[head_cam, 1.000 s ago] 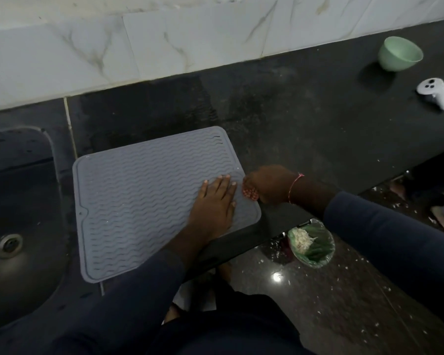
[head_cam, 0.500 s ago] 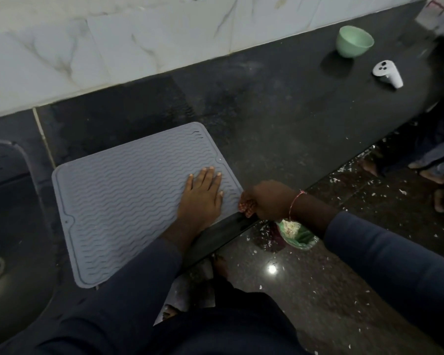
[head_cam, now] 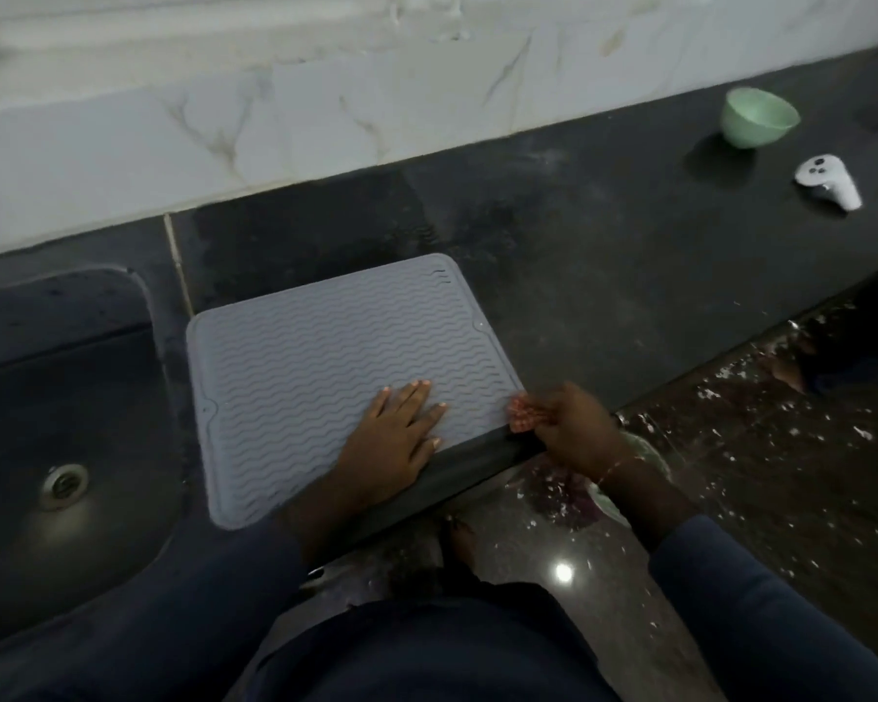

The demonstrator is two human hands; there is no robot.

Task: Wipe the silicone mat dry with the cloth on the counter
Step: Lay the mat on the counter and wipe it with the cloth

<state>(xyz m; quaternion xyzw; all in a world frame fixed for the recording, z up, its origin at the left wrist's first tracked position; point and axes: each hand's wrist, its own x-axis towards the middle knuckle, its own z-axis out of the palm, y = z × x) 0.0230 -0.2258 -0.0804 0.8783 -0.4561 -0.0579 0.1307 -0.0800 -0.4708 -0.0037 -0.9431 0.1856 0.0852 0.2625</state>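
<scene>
Grey silicone mat [head_cam: 325,357] lies at the front edge of the counter [head_cam: 604,276], just beside the sink [head_cam: 72,397]. Left hand [head_cam: 396,438] presses flat on it, fingers straight; right hand [head_cam: 574,428] pinches the small cloth [head_cam: 523,412] at its right corner.

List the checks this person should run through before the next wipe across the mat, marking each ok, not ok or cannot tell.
1. Silicone mat lies flat on the counter: ok.
2. Left hand presses flat on the mat to steady it: ok.
3. Right hand grips the cloth: ok.
4. Cloth touches the mat surface: cannot tell; it sits bunched at the mat's near right corner.
5. Wiping path free: not ok; the left hand lies in the way.
6. Water left on the mat: cannot tell in this dim light.
</scene>
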